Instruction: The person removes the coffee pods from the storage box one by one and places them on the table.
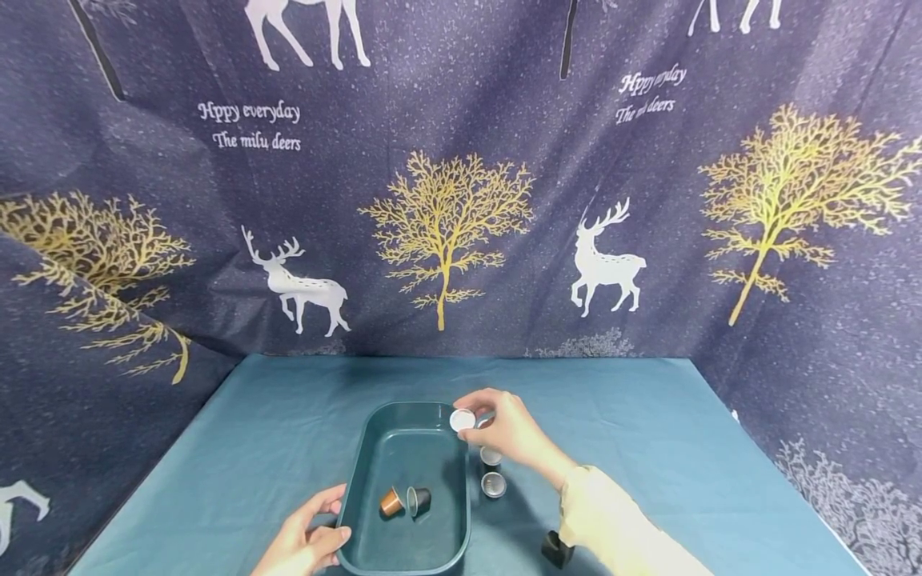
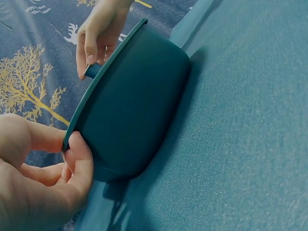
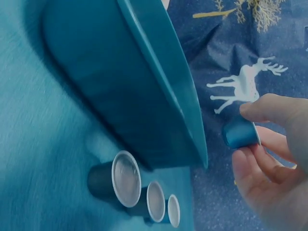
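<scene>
My right hand (image 1: 507, 430) pinches a coffee capsule (image 3: 240, 132), blue with a pale lid, above the far right rim of a dark green plastic tray (image 1: 403, 568). My left hand (image 1: 306, 534) grips the tray's rim at its near left side, thumb and fingers on the edge, as the left wrist view shows. Inside the tray lie a copper-orange capsule (image 1: 391, 502) and a black capsule (image 1: 422, 502). Three more capsules lie in a row on the cloth along the tray's right side: a near one (image 3: 126, 178), a middle one (image 3: 155, 201) and a far one (image 3: 173, 211).
A blue-green cloth (image 1: 634, 448) covers the table. Behind it hangs a dark blue curtain (image 1: 490, 280) printed with deer and golden trees. A small black object (image 1: 556, 550) shows beside the right sleeve (image 1: 612, 516).
</scene>
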The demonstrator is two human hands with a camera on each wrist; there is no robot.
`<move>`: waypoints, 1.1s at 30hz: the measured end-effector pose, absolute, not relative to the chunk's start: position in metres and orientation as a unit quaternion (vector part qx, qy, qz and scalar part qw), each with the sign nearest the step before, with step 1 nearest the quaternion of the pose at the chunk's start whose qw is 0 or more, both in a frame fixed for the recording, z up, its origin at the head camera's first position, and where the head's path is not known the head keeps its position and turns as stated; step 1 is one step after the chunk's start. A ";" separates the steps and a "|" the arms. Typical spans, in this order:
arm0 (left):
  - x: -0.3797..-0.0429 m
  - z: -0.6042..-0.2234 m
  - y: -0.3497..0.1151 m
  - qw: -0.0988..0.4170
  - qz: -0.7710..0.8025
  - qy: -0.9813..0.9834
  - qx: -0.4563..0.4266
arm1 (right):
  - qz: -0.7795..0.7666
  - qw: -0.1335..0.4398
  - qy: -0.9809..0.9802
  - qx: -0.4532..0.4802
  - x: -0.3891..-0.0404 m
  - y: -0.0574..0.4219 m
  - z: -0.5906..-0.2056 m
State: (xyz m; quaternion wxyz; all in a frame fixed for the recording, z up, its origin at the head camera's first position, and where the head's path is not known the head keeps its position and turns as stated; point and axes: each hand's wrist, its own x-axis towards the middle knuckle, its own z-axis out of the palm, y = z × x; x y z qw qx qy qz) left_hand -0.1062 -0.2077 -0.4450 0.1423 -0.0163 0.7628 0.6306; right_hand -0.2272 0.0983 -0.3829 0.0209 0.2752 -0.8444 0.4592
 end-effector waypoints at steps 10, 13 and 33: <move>-0.105 -0.444 -0.207 0.143 0.634 0.760 -0.013 | 0.442 0.058 -0.862 0.242 -0.241 0.114 -0.397; -0.105 -0.444 -0.207 0.143 0.636 0.758 -0.015 | 0.439 0.065 -0.867 0.227 -0.247 0.121 -0.399; -0.105 -0.446 -0.208 0.147 0.649 0.746 -0.022 | 0.435 0.072 -0.885 0.150 -0.270 0.152 -0.422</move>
